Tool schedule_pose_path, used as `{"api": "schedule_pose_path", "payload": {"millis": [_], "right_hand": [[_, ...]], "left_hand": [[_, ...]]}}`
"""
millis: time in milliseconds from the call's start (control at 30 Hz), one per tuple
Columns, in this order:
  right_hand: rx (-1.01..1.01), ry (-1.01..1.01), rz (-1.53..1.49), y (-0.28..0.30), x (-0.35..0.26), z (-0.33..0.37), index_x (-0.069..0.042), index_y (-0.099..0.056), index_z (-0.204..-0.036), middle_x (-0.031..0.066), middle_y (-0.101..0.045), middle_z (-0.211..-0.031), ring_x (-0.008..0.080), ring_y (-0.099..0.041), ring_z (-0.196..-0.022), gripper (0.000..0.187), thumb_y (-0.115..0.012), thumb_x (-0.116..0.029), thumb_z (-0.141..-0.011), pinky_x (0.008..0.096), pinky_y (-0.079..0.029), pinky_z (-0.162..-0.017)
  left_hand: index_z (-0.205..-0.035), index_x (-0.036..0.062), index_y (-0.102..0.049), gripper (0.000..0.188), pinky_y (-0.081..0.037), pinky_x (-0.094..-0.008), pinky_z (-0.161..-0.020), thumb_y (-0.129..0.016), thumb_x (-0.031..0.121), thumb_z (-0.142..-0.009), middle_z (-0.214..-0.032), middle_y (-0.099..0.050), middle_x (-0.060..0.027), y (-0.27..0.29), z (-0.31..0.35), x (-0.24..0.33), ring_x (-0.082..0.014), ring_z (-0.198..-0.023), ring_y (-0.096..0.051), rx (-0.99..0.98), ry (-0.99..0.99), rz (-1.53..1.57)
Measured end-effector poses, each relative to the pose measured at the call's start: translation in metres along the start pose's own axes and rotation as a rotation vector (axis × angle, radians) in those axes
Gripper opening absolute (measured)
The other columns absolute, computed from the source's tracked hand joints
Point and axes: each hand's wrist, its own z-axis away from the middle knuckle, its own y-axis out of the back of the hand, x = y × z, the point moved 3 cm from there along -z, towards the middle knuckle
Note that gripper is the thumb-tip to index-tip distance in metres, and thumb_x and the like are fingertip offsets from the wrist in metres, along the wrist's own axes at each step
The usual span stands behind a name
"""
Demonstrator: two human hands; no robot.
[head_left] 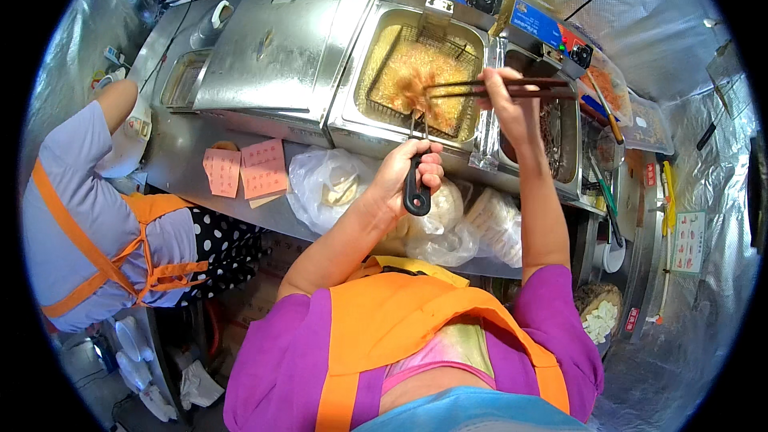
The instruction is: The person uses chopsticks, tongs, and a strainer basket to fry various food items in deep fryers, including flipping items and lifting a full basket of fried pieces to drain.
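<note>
My right hand (512,104) is closed round a pair of long dark chopsticks (554,90). Their tips reach left to a golden-brown piece of frying food (413,88) over the bubbling oil. My left hand (406,170) grips the black handle (417,194) of a metal utensil. Its thin metal shaft runs up to the same food, which hides the utensil's head. Below lies a dark wire fry basket (458,50), sunk in foaming oil inside the steel deep fryer (346,112).
Plastic bags (324,184) lie along the counter's near edge beside pink paper notes (264,166). A second fryer (566,132) stands at the right, near a container of orange shreds (612,84). On the left is another person (112,216) in an orange apron.
</note>
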Motion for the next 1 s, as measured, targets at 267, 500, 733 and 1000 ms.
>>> {"api": "schedule_pose_path", "payload": {"millis": [267,500,733,1000], "right_hand": [[-0.332,0.199,0.312,-0.010,0.022,-0.005,-0.002,-0.065,-0.089,0.0047,-0.061,-0.063,0.0096,-0.054,-0.054,0.015,-0.063,-0.017,-0.089,0.0270,-0.043,-0.049],[-0.350,0.071,0.145,0.016,-0.033,-0.021,-0.003,-0.067,-0.085,-0.0022,-0.059,-0.064,0.0048,-0.053,-0.055,0.018,-0.061,-0.019,-0.090,0.0208,-0.045,-0.050],[-0.327,0.329,0.384,0.014,-0.005,-0.025,-0.002,-0.066,-0.085,0.0088,-0.060,-0.063,0.0130,-0.052,-0.054,0.014,-0.064,-0.016,-0.087,0.0282,-0.044,-0.051],[-0.291,0.474,0.395,-0.038,0.004,-0.013,-0.004,-0.066,-0.085,0.0095,-0.065,-0.073,0.0150,-0.058,-0.060,0.011,-0.066,-0.016,-0.086,0.0277,-0.048,-0.056]], "left_hand": [[-0.095,-0.0009,-0.049,0.016,-0.039,-0.0206,-0.043,-0.045,0.015,-0.094,-0.067,-0.043,0.0000,-0.001,0.001,0.002,-0.0066,-0.050,-0.042,0.015,-0.004,0.033],[-0.096,-0.0012,-0.049,0.016,-0.039,-0.0209,-0.043,-0.045,0.014,-0.093,-0.067,-0.043,-0.0001,0.003,0.006,0.010,-0.0068,-0.050,-0.041,0.001,-0.023,0.059],[-0.096,-0.0010,-0.049,0.016,-0.039,-0.0211,-0.043,-0.045,0.014,-0.093,-0.067,-0.044,-0.0002,0.001,-0.001,0.008,-0.0070,-0.050,-0.041,-0.005,0.014,0.040],[-0.096,-0.0011,-0.049,0.015,-0.039,-0.0212,-0.043,-0.045,0.013,-0.093,-0.067,-0.044,-0.0002,0.002,-0.001,0.006,-0.0069,-0.050,-0.042,0.039,-0.020,-0.001]]}}
